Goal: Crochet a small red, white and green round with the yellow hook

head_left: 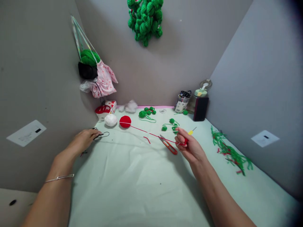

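Note:
My right hand [188, 146], fingers curled, holds a crochet hook [190, 132] with a yellow grip and a small red crocheted piece [185, 142]. Red yarn [151, 134] runs taut from this piece to a red yarn ball [125, 121]. A white strand [165, 131] also stretches leftward from the fingers, toward a white yarn ball [110, 120]. At the table's left edge, my left hand [86, 138] reaches out with extended fingers over a thin black cord [105, 135]. Orange-handled thread snips [169, 145] lie beside my right hand, near a short red yarn scrap [147, 139].
Green crocheted pieces [146, 113] and white stuffing [130, 106] lie along the back. A pen cup [182, 102] and dark upright phone-like slab [201, 108] stand back right. Green and red yarn scraps [229, 153] line the right side. A pink dotted bag [104, 78] hangs left.

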`<action>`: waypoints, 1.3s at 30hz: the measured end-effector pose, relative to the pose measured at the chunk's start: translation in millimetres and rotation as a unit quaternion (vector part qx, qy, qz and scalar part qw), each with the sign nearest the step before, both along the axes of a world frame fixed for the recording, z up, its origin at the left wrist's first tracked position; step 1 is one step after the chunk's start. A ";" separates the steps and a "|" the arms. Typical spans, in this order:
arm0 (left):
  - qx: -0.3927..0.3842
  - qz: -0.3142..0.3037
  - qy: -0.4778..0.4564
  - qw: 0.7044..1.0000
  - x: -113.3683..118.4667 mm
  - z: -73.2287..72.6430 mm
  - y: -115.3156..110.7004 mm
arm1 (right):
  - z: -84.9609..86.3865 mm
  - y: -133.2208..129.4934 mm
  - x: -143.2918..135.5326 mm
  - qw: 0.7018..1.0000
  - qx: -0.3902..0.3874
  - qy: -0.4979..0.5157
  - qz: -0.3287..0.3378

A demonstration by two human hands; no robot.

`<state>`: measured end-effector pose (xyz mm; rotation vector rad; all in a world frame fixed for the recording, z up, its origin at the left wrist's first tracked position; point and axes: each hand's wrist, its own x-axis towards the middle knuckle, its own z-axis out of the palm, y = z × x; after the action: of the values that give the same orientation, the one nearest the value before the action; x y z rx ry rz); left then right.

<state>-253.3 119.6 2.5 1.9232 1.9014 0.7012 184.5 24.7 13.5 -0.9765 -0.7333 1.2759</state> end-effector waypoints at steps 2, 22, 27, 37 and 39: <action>0.011 -0.008 -0.030 0.999 9.3 5.4 -2.0 | -1.5 0.1 -1.2 0.999 -0.013 -0.030 -0.021; -0.105 -0.249 -0.399 0.876 199.1 7.0 -92.8 | -5.1 -28.6 -69.6 0.963 0.004 -0.195 0.184; -0.076 -0.252 -0.330 0.907 196.8 -11.4 -93.8 | -7.4 -23.3 -61.8 0.975 -0.027 -0.165 0.143; 0.061 -0.281 -0.114 0.951 175.4 -43.5 -85.0 | -1.4 -18.6 -50.6 0.987 -0.047 -0.115 0.101; 0.066 -0.281 -0.078 0.954 173.8 -46.4 -79.9 | -1.9 -17.8 -49.4 0.988 -0.047 -0.107 0.099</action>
<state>-79.5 39.7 -43.9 2.2618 1.1457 0.7778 135.1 6.9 11.6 -1.1531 -0.9619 1.4011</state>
